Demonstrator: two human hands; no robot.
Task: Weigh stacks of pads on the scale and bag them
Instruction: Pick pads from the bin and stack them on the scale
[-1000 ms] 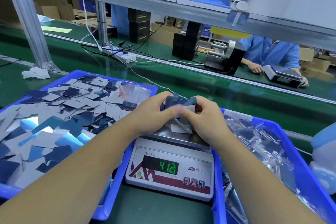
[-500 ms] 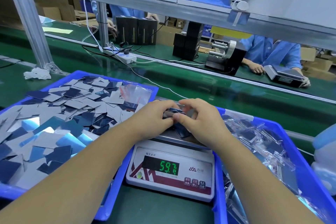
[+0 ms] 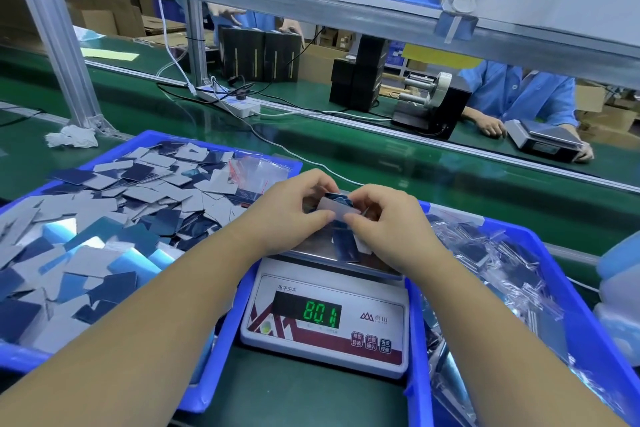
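A white digital scale (image 3: 323, 329) stands between two blue bins, and its green display reads 80.1. Above its steel pan, my left hand (image 3: 287, 215) and my right hand (image 3: 391, 222) together grip a small stack of blue and grey pads (image 3: 334, 206), fingers curled round its ends. A few more pads (image 3: 344, 246) lie on the pan under my hands. The left blue bin (image 3: 221, 329) is full of loose blue and grey pads, with a clear bag (image 3: 256, 168) lying on them at its far corner. The right blue bin (image 3: 595, 322) holds bagged pads.
A green conveyor belt (image 3: 433, 180) runs behind the bins, with a power strip (image 3: 239, 104) and cables on it. An aluminium frame post (image 3: 59, 38) stands at the left. People in blue coats work across the belt, one at another scale (image 3: 543, 139).
My hands dropped from holding the stack above the pan to nearly on it, and the grip shifted. The scale reading climbed from 41.2 through 59.7 to 80.1.
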